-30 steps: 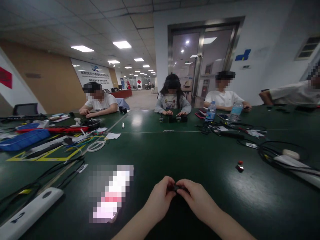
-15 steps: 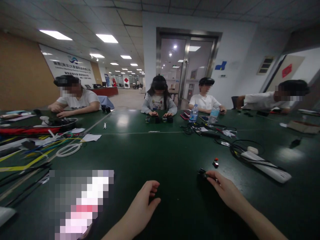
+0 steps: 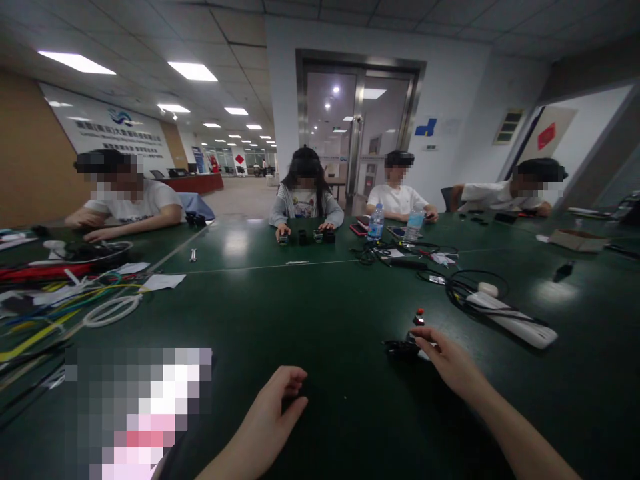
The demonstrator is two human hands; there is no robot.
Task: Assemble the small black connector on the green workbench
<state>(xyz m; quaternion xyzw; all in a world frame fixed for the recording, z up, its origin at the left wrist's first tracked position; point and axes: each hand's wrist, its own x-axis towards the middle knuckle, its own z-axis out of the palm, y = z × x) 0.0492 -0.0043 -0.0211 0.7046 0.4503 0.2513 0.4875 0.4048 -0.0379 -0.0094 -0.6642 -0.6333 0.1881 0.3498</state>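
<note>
Office room with lit ceiling panels; dark green desk (image 3: 300, 313) fills the lower view. White strip (image 3: 513, 320) lies on it, toward the right. Black cables (image 3: 456, 295) loop about the strip's far left end; a white rounded block (image 3: 488, 289) sits just beyond it. Two plastic bottles (image 3: 376, 223) stand beyond the strip and to its left. Open cardboard box (image 3: 580, 241) sits beyond it to the right; a small dark item (image 3: 563, 271) lies between box and strip. Well to the strip's left: white cable coil (image 3: 113, 311), paper sheet (image 3: 163, 282), tangled wires (image 3: 55, 300) and, nearer the wearer, a lit screen (image 3: 170, 393), pixelated. Four people are seated beyond the strip.

Closest obstacle: red-topped piece (image 3: 419, 319), left of the strip, just past the right fingertips.

Black piece (image 3: 400, 348) is left of the strip, on the wearer's side of the red-topped piece, at the fingertips of the right hand (image 3: 445, 357). Contact zone is blurred: cannot tell whether this grip is clamped on the piece or only touching it. Left hand (image 3: 267, 410) is farther left of the strip, well apart from the black piece; fingers curled, thumb apart from them.
</note>
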